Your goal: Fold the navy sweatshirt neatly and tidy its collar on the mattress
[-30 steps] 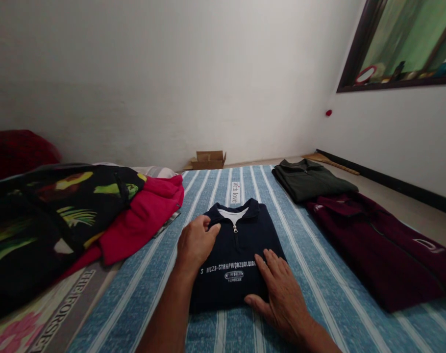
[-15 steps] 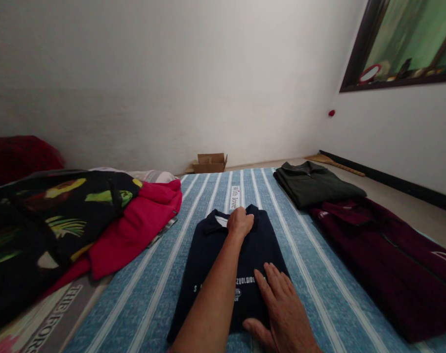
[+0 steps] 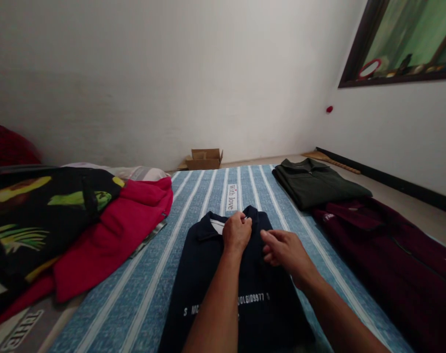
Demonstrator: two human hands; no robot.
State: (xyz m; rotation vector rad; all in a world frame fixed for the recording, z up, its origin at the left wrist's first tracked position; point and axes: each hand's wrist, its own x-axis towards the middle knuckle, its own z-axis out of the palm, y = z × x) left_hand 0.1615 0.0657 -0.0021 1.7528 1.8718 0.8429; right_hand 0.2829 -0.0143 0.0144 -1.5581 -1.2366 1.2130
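Observation:
A navy collared shirt (image 3: 204, 264) with white lettering across its chest lies folded on the striped bed sheet (image 3: 149, 274), collar away from me. My left hand (image 3: 237, 233) is closed on the shirt's collar at the neck opening, its forearm crossing the chest. My right hand (image 3: 284, 249) is over the shirt's right shoulder edge, fingers curled inward. I see no cloth between those fingers, and whether they touch the shirt is unclear.
A folded dark green garment (image 3: 311, 181) and a maroon one (image 3: 377, 255) lie at right. On the left are a black patterned garment (image 3: 28, 230) and a red one (image 3: 112, 245). A cardboard box (image 3: 204, 160) stands beyond the bed by the wall.
My right hand has lifted from lying flat on the shirt's chest, moved up toward the collar and curled its fingers. My left hand stays at the collar. The view has shifted slightly.

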